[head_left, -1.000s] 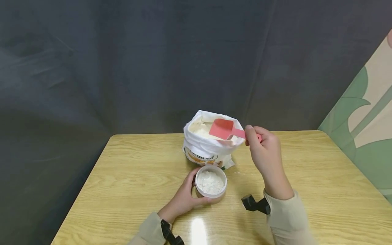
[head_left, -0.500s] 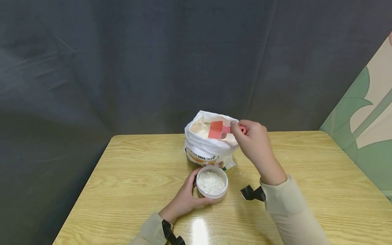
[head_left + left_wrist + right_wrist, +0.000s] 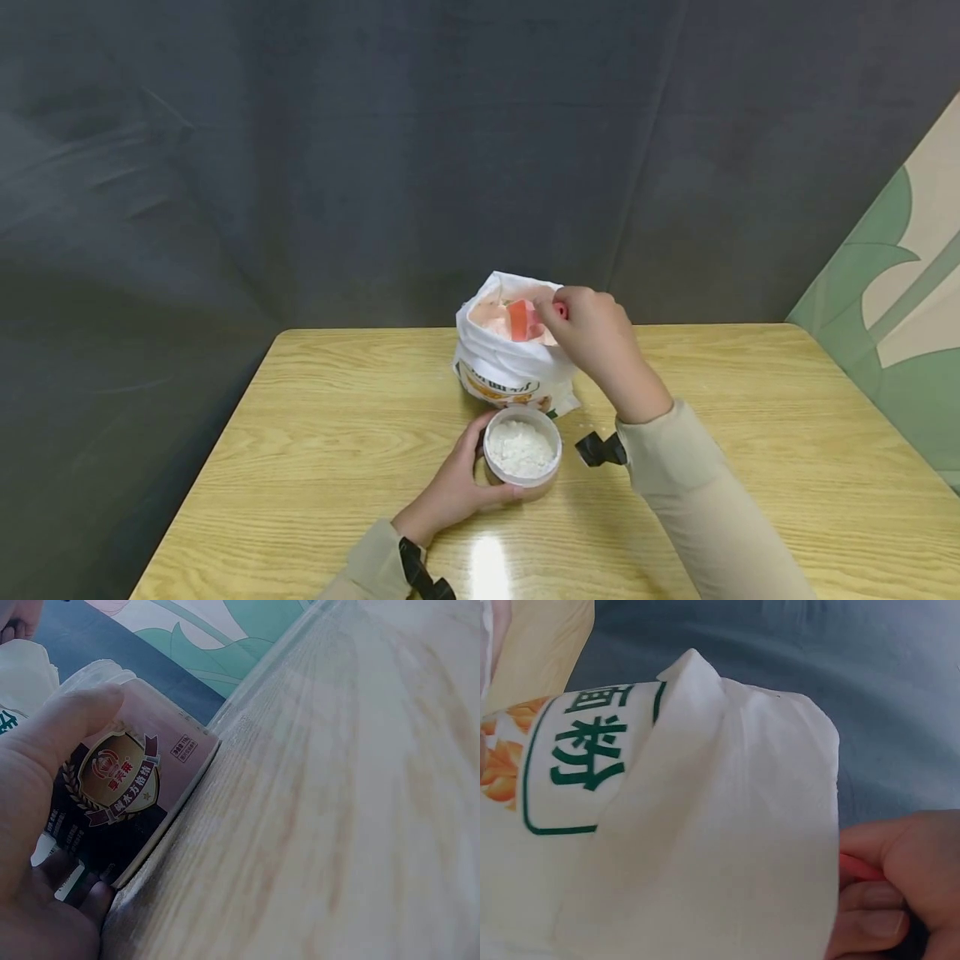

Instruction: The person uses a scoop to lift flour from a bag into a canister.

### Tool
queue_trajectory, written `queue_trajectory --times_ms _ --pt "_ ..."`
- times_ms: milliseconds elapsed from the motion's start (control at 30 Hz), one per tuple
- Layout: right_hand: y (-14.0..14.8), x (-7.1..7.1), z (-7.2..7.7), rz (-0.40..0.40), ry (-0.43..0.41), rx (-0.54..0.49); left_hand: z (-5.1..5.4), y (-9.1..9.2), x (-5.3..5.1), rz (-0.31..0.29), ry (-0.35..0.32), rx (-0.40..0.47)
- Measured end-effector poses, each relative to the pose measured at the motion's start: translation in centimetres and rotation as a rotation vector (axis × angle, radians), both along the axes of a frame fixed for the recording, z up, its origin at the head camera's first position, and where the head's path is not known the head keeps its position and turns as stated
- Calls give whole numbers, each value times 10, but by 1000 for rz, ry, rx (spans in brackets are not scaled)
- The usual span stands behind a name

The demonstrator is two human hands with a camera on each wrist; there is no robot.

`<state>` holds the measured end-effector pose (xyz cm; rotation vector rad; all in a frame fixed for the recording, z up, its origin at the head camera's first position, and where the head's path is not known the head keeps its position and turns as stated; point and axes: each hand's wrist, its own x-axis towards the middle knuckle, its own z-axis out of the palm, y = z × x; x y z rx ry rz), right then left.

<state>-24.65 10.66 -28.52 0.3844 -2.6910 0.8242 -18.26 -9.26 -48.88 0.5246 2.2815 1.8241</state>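
Note:
My left hand (image 3: 459, 483) grips a round tub (image 3: 552, 480) of white powder on the table, fingers and thumb curled round its side. The tub's printed label (image 3: 112, 784) shows in the left wrist view. Behind the tub stands a white flour bag (image 3: 487, 354) with its top folded down. My right hand (image 3: 596, 337) pinches the handle of a red scoop (image 3: 519, 321), whose blade is inside the bag's mouth; how deep it sits in the flour I cannot tell. In the right wrist view the bag (image 3: 727, 817) hides most of the scoop.
The wooden table (image 3: 337, 417) has a dark curtain (image 3: 420, 167) along its back edge. A patterned green and beige surface (image 3: 915, 358) lies to the right. Black straps with small mounts (image 3: 596, 450) are on both wrists.
My right hand has moved left with the scoop and lowered its blade into the bag's mouth. The left hand stays on the tub.

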Motion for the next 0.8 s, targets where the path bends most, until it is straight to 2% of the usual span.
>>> queue_trajectory --times_ms 367,600,800 --pt "-2 -18 4 0 -127 71 0 4 0 4 -15 -6" --pt "-7 -24 4 72 -157 110 0 3 0 4 -10 -18" --pt "-8 -24 4 117 -174 64 -2 3 1 13 13 -17"
